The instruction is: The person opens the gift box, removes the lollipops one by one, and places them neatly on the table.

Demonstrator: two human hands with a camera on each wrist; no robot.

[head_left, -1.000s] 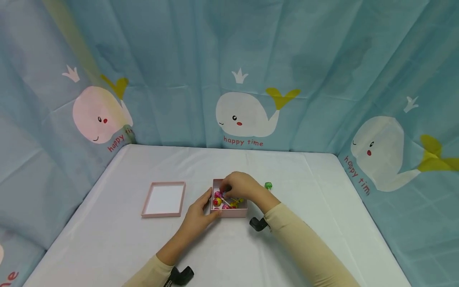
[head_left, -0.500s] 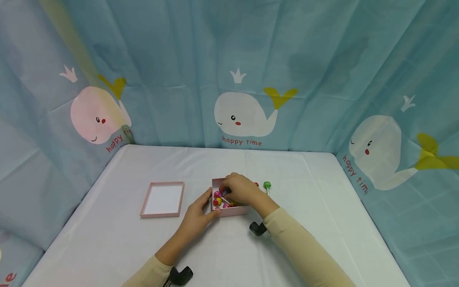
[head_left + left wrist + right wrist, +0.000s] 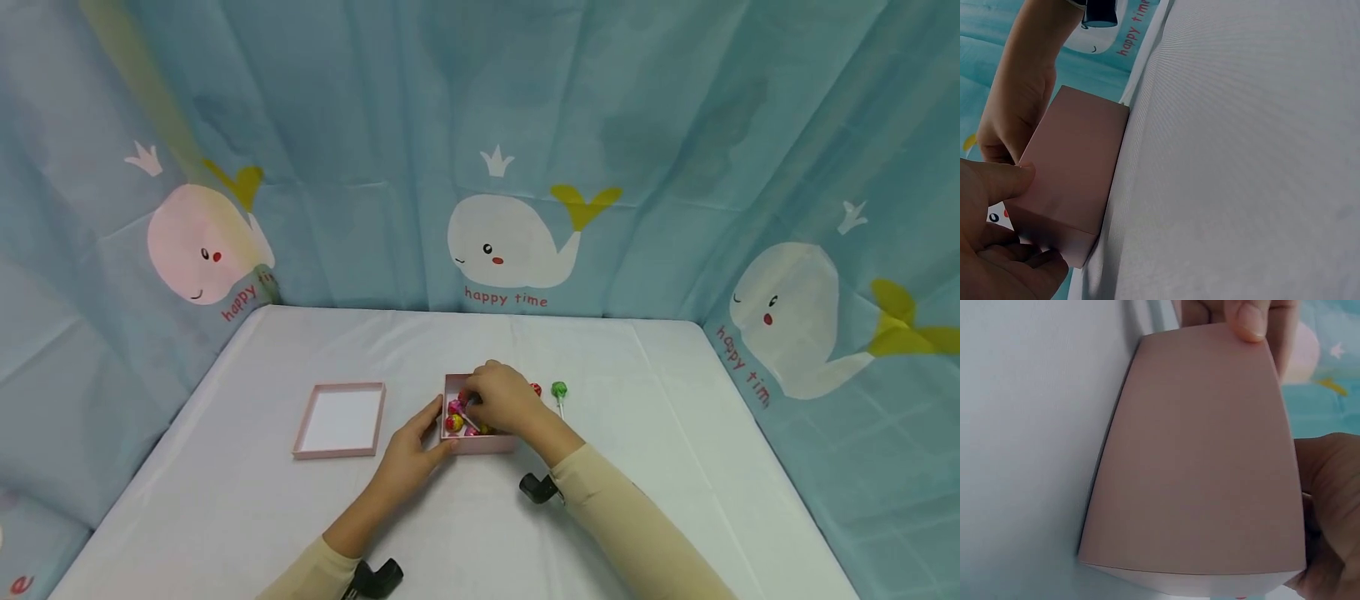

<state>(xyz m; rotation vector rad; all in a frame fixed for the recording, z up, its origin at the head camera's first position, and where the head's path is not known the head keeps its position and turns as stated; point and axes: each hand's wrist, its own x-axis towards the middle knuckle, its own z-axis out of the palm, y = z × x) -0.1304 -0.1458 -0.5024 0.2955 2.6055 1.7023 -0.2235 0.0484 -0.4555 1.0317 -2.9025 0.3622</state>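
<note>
An open pink box [image 3: 487, 446] with several wrapped lollipops [image 3: 453, 422] in it stands on the white table. My left hand [image 3: 408, 450] grips its near left corner, thumb on the front wall and fingers along the left side. In the left wrist view the thumb presses the pink wall near its top edge. My right hand [image 3: 504, 398] reaches over the rim into the box, fingers bent down and pinching a dark-wrapped lollipop, mostly hidden under them. The right wrist view shows the box's outer wall, with the right hand [image 3: 1335, 506] at its rim.
A shallow pink lid [image 3: 339, 457] lies left of the box, its white inside up. Right of the box lie a green lollipop [image 3: 559, 389] and a red one [image 3: 536, 388], partly behind the right hand. A whale-print curtain [image 3: 360, 167] borders the table.
The right hand has shifted slightly inside the box, and a red candy now shows beside its fingers. The red lollipop beyond the hand has come into sight. The left hand keeps its grip.
</note>
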